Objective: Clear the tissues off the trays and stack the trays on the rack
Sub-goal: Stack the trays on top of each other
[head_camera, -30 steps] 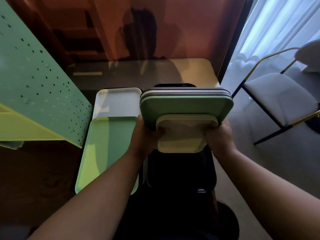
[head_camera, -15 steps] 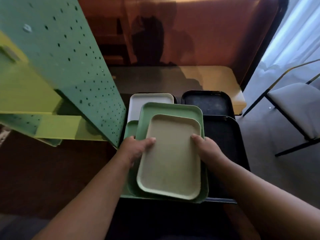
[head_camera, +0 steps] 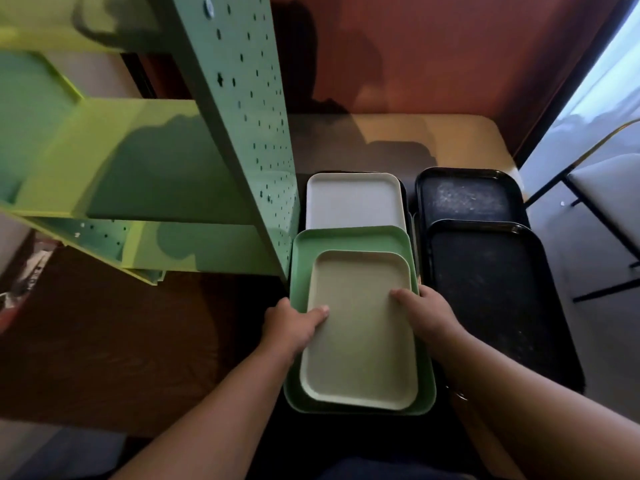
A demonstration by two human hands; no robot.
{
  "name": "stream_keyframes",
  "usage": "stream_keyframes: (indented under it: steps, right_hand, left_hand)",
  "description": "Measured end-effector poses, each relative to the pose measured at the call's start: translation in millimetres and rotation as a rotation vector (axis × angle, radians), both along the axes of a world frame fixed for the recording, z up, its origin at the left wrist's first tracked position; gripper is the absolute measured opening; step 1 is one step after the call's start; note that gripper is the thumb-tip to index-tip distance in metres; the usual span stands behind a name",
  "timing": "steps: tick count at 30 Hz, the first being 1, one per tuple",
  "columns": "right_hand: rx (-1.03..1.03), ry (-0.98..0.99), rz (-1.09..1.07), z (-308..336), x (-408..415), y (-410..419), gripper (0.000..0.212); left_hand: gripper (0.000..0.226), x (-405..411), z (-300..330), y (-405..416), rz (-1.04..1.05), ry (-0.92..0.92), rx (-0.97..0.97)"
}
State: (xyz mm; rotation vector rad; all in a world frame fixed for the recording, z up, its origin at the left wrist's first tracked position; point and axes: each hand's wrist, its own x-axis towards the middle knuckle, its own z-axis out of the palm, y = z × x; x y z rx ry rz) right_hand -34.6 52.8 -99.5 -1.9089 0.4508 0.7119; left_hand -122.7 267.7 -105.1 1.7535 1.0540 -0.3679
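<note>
Centrally placed: beige tray, nested inside a larger green tray, both stacked at the near left of the tabletop. Left hand clamped on the stack's left edge, thumb laid across the beige tray's floor, remaining fingers hidden under the rim. Right hand clamped likewise on the right edge (thumb on the beige surface, other fingers out of sight below). Further back, partly overlapped by the green tray: white tray, lying flat. To the right, just beside this column: two black trays, the far black tray partly covered by the near black tray, both speckled with pale marks. At left, standing close against the green tray's left rim: green rack with perforated side panel and yellow-green shelves. Behind the tabletop: reddish wall. At far right: chair with pale seat and thin dark legs, well apart from the trays. No tissue distinguishable on any tray surface shown.
</note>
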Motion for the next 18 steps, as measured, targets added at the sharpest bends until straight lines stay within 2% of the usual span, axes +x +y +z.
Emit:
stream_keyframes:
  steps: [3,9,15,18]
  right_hand:
    - [0.004,-0.045,-0.038,2.4,-2.9,1.7,0.025]
    - [-0.033,-0.080,-0.015,6.9,-1.1,8.5,0.017]
    - [-0.095,-0.077,0.027,0.5,2.1,6.6,0.025]
    - [-0.098,-0.062,0.022,5.4,1.2,5.2,0.022]
  left_hand:
    - [0.110,4.4,-3.5,1.2,-0.034,0.011,0.021]
    - [0.093,10.8,3.4,-4.6,-0.031,0.039,0.058]
    - [0.083,12.2,4.8,-4.7,-0.082,0.053,0.054]
    - [0.082,11.6,6.3,-5.2,-0.081,0.048,0.051]
